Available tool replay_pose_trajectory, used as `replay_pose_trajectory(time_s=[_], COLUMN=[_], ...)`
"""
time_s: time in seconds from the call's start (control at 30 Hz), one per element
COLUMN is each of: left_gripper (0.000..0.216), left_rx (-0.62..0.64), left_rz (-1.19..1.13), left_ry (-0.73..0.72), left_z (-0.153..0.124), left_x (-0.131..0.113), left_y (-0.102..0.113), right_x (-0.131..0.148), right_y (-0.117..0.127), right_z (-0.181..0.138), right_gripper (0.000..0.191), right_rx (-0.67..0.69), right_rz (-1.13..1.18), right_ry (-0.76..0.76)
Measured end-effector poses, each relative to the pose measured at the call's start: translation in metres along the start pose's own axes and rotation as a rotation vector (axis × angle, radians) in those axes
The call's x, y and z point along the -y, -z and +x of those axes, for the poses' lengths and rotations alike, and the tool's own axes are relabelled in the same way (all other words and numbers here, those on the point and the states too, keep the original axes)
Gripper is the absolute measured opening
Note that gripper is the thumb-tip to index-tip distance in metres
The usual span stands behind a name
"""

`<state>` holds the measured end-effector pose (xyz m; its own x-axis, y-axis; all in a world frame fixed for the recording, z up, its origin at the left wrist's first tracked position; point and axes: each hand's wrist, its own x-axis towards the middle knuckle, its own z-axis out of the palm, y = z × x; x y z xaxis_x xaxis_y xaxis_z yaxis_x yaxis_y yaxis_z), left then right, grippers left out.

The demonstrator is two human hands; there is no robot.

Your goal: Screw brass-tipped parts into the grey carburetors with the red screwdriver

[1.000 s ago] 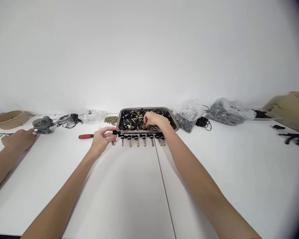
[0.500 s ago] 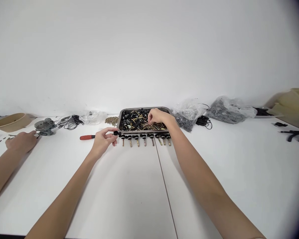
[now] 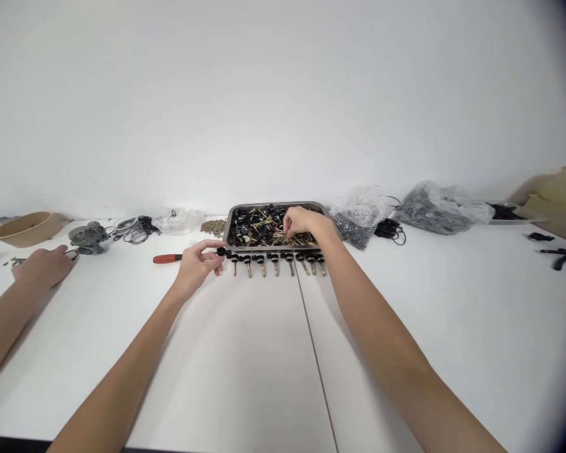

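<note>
My left hand [image 3: 199,267] pinches a small black round knob-like part [image 3: 221,251] at the near left corner of a metal tray [image 3: 233,246]. Loose black parts and brass-coloured pins [image 3: 266,220] fill that tray. Over its right half, my right hand [image 3: 299,221] reaches in with thumb and fingers closed together among the pins; what they grip is too small to make out. Along the tray's near edge lies a row of several black-headed parts with brass-coloured stems [image 3: 263,267] pointing toward me. A red-handled tool [image 3: 166,258] lies left of my left hand, partly hidden by it.
Another person's hand [image 3: 44,267] is at the left, near a grey metal casting [image 3: 88,238] and a tan bowl [image 3: 27,229]. Small brass pieces [image 3: 213,227] are heaped beside the tray. Plastic bags of parts [image 3: 441,207] and black rings [image 3: 390,231] lie to the right.
The view has shifted very slightly. My left hand still holds the black part, and my right hand remains in the tray with its fingers closed.
</note>
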<state>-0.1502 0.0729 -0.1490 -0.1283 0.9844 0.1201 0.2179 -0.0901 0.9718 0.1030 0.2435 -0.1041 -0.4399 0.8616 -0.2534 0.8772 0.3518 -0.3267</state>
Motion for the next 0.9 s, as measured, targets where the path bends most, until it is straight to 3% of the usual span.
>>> replay_pose_trajectory(time_s=[0.23,0.63,0.77,0.9], left_gripper=[0.034,0.038,0.038,0.038], left_rx=[-0.007,-0.019,-0.019,-0.042], left_rz=[-0.056,-0.155,-0.151,-0.144], left_ry=[0.0,-0.03,-0.048,-0.066], left_z=[0.0,0.001,0.001,0.001], left_x=[-0.005,-0.004,-0.003,-0.004], left_y=[-0.003,-0.003,-0.004,-0.006], right_x=[0.019,0.014,0.017,0.031], right_y=[-0.01,-0.005,0.004,0.013], right_z=[0.0,-0.004,-0.01,-0.02], right_gripper=[0.019,0.014,0.013,0.013], right_rx=[0.001,-0.004,-0.078,-0.194], right_rz=[-0.035,-0.022,0.048,0.285], right_ry=[0.014,0.083,0.164,0.409])
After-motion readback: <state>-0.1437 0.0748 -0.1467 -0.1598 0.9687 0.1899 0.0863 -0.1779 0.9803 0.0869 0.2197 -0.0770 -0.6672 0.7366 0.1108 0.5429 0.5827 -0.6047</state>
